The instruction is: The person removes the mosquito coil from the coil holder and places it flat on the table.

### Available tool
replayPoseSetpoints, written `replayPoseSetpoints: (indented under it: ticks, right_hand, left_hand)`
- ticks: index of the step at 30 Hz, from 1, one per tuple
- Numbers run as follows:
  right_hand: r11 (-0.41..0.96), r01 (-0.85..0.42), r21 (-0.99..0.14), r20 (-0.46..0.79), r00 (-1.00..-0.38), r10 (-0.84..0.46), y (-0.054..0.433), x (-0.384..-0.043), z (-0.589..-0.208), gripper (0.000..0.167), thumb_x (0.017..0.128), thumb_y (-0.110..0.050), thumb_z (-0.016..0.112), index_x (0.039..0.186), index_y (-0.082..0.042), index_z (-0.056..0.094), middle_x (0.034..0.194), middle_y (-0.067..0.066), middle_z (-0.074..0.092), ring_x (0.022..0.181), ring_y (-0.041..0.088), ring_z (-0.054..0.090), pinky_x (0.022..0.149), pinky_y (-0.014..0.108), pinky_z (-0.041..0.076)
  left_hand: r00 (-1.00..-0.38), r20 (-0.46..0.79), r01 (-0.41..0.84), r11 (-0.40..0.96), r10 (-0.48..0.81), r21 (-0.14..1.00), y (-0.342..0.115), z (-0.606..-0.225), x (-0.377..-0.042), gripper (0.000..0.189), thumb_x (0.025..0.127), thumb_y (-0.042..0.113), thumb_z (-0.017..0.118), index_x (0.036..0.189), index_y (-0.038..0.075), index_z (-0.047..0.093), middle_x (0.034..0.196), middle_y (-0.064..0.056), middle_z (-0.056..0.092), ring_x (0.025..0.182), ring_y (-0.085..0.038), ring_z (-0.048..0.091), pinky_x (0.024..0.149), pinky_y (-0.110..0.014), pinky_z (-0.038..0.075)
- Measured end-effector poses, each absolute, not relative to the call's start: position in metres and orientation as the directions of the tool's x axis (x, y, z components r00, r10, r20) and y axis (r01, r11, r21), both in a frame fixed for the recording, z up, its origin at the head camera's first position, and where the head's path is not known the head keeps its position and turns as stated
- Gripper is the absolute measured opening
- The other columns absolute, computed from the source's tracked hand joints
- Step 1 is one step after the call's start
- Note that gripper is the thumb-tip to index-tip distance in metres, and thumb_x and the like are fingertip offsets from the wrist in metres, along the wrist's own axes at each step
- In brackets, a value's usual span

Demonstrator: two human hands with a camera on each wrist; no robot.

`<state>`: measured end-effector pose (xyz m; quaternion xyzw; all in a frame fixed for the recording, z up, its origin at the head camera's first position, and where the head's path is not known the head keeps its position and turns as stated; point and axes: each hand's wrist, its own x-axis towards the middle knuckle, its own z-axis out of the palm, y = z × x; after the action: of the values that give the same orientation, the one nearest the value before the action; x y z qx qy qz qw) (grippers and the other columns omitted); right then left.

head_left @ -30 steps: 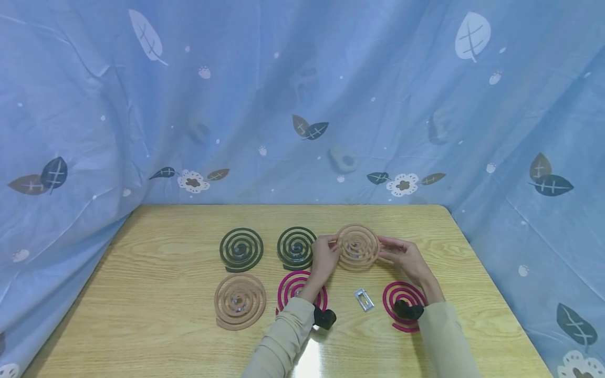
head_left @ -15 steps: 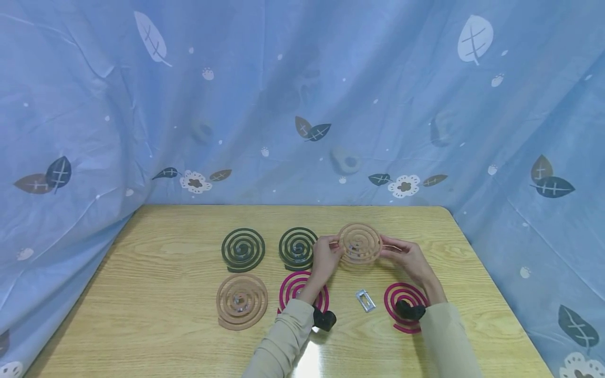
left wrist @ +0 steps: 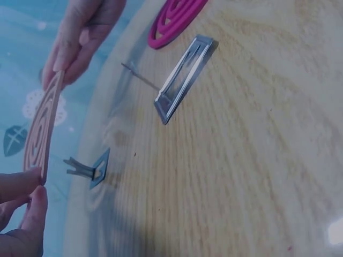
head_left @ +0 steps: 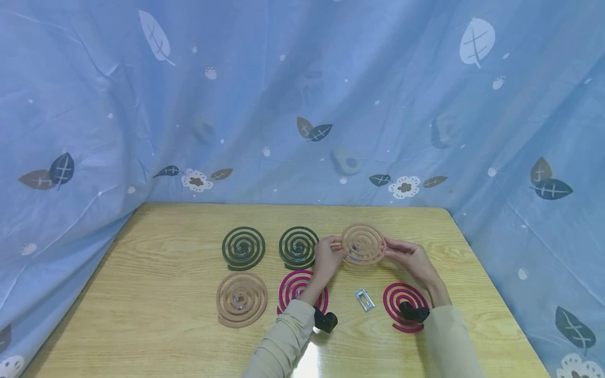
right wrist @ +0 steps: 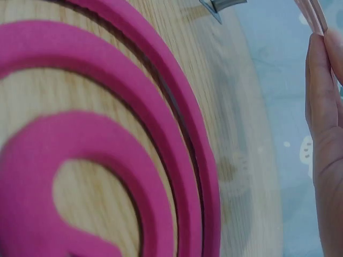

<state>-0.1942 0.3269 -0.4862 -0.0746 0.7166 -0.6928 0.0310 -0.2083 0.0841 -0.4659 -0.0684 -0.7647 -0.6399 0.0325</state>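
A tan mosquito coil (head_left: 363,243) is held between both hands, tilted and raised over the tabletop. My left hand (head_left: 328,260) pinches its left edge between thumb and fingers. On the opposite edge, my right hand (head_left: 416,264) grips with fingertips. The left wrist view shows the coil (left wrist: 40,134) nearly edge-on, apart from a small metal coil stand (left wrist: 98,170) whose prong sticks up below it. Nearer to me lies another metal stand (head_left: 361,301), with a thin raised prong. A pink coil (right wrist: 198,160) fills much of the right wrist view.
Two dark green coils (head_left: 243,248) lie at the back left. Before them are a second tan coil (head_left: 242,300) and a pink coil (head_left: 285,286), partly under my left forearm. Another pink coil (head_left: 394,299) sits beside my right wrist. A blue patterned curtain (head_left: 302,105) hangs behind the table.
Both hands have shifted the tan coil slightly to the right and away from me, so the stand shows more toward its left side. The things on the table stay put.
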Motion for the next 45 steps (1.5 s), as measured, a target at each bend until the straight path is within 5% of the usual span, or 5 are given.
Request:
replayPoseSetpoints:
  ticks: [15,25,45]
  right_hand:
    - [-0.057,-0.016,-0.998,0.027,-0.980,-0.199,0.336,-0.187,-0.481,0.050,0.089,0.004,0.063,0.136,0.008,0.045,0.127,-0.013,0.059,0.111,0.003,0.059,0.093,0.023,0.051]
    - [-0.057,-0.078,-0.995,0.084,-0.989,-0.120,0.340,-0.183,-0.481,0.040,0.086,0.010,0.064,0.125,0.006,0.057,0.115,-0.009,0.067,0.102,0.006,0.064,0.088,0.026,0.055]
    - [-0.054,-0.045,-0.998,0.051,-0.991,-0.124,0.358,-0.172,-0.481,0.035,0.090,0.008,0.059,0.124,0.002,0.061,0.115,-0.010,0.066,0.104,0.005,0.063,0.091,0.023,0.053]
  left_hand:
    - [-0.986,0.146,0.157,0.137,0.084,0.978,0.095,-0.472,-0.207,0.028,0.076,-0.009,0.074,0.103,-0.012,0.066,0.100,-0.025,0.067,0.085,-0.029,0.070,0.066,-0.020,0.059]
    - [-0.990,0.117,0.125,0.095,0.083,0.988,0.101,-0.469,-0.204,0.029,0.074,-0.008,0.076,0.101,-0.010,0.065,0.097,-0.023,0.068,0.083,-0.027,0.070,0.065,-0.018,0.058]
    - [-0.983,0.161,0.170,0.097,0.091,0.981,0.115,-0.473,-0.200,0.024,0.073,-0.010,0.076,0.095,-0.011,0.067,0.090,-0.023,0.069,0.079,-0.027,0.071,0.066,-0.019,0.059]
